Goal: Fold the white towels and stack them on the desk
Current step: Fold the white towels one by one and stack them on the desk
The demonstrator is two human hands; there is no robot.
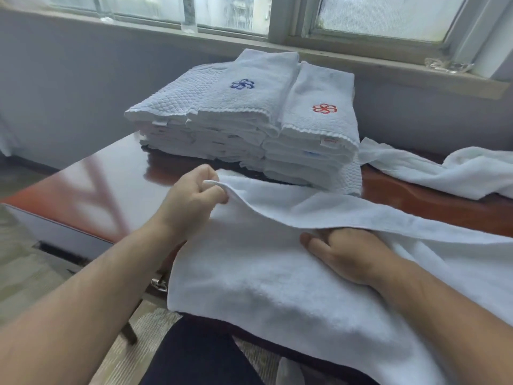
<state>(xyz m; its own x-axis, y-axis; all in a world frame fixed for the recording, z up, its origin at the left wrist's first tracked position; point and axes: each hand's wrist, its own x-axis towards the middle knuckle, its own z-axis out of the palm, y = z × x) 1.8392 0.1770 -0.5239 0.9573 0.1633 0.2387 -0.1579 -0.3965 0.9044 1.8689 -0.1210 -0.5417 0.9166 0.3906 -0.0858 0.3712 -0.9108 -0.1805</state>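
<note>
Head view: towel lengthwise L-R across desk, nr stack.

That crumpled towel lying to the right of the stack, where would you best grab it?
Probably pinch the crumpled towel at its thin end nearest the stack, coming from the left: that end lies flat and free on the desk; the rest is bunched.

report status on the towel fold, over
Left hand pinches raised edge of plain white terry towel. Right hand flat on its lower layer. Stack of folded white towels close behind; loose white towel at right.
</note>
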